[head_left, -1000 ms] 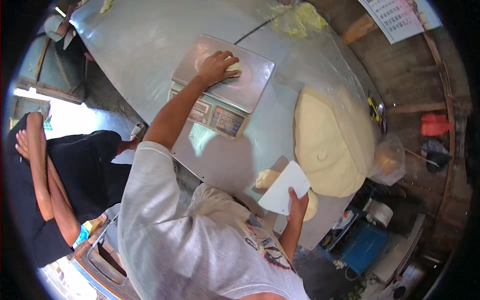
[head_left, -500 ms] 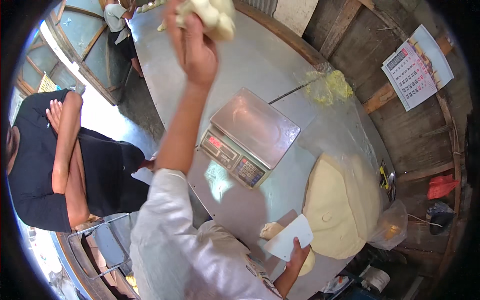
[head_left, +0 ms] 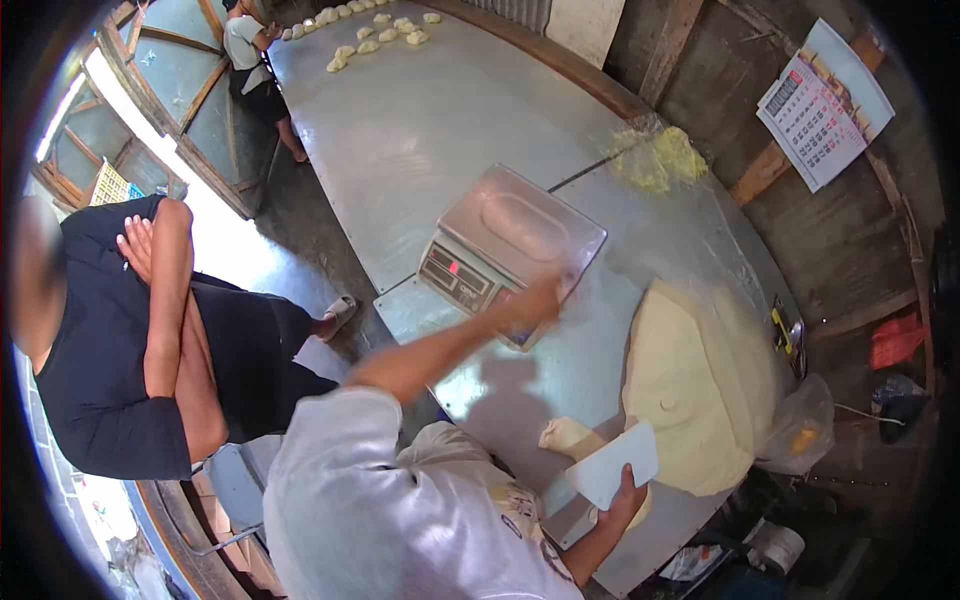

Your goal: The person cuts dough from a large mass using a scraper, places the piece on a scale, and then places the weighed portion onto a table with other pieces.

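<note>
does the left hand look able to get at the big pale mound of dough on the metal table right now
Probably yes: the left hand, motion-blurred, is at the right side of the silver-topped scale, and only flat metal tabletop seems to separate it from the dough.

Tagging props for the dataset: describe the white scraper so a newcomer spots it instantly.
Start at the metal table, then find the big pale dough mass on its right side. By that mass's lower left edge, the person's right hand holds the scraper. It is a flat, bright white plate, unlike the small, rounded, cream dough piece beside it.
</note>
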`<action>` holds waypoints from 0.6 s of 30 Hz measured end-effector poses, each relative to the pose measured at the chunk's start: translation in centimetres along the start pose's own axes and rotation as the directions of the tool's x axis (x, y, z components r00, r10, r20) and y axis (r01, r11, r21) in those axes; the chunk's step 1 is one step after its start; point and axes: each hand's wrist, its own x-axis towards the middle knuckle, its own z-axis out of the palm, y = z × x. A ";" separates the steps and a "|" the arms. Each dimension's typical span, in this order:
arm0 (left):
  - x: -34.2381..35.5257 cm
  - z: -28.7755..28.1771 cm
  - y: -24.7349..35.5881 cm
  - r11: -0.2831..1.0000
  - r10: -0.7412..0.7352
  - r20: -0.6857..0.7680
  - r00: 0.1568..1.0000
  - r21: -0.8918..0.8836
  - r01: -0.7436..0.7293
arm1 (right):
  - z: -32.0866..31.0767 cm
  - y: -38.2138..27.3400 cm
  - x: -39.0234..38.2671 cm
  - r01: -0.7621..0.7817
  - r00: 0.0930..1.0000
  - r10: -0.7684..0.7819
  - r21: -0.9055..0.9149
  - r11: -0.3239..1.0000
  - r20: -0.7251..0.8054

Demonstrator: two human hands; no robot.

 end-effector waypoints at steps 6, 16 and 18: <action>-17.2 11.5 22.4 0.951 0.232 0.422 0.876 0.089 -0.295 | -6.0 -0.4 -2.2 -0.018 0.993 0.024 0.053 0.998 -0.118; -18.7 10.7 18.4 0.986 0.031 0.495 0.868 0.125 -0.107 | 1.5 -0.5 -0.4 0.350 0.925 -0.308 -0.810 0.471 0.220; -18.9 11.6 18.1 0.977 0.161 0.303 0.939 0.086 -0.195 | 4.5 -1.5 -1.3 0.354 0.925 -0.270 -0.864 0.359 0.266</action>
